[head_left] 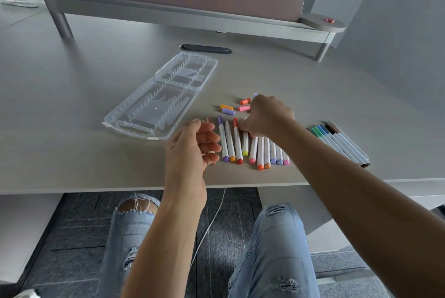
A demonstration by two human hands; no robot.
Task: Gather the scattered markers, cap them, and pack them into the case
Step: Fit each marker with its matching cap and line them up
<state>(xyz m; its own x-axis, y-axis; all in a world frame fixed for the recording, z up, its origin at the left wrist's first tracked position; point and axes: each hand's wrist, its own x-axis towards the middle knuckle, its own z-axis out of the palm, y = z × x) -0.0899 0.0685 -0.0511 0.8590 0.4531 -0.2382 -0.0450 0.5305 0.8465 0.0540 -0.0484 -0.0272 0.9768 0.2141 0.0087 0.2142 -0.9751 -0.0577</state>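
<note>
Curled down over the marker row [243,146], my right hand [267,117] has its fingertips bunched at the top end of the yellow-tipped marker [245,144]; what exactly they pinch is hidden beneath the knuckles. My left hand [195,143] hangs just above the desk [72,105] at 9 o'clock from the row, fingers loosely curled; a pale sliver shows among them, but I cannot tell whether they hold anything.

Markers in the row lie side by side, white barrels pointing to 12 o'clock, coloured ends toward me at 6 o'clock: purple, orange, red, yellow, pink, then more orange, purple and pink partly hidden under my right forearm. Far ends of the purple and red ones at the left carry matching colour; the one between them ends pale.

Loose caps [234,107], orange, purple, pink and red-orange, lie on the desk at 12 o'clock from the row, just beside my right knuckles.

A second group of markers [342,143], with green, blue and black tops, lies packed together at 3 o'clock, well apart from the row, slanting toward the desk edge.

At 10 o'clock from the row, the clear case [159,100] lies open and flat, both ribbed halves showing no markers.
</note>
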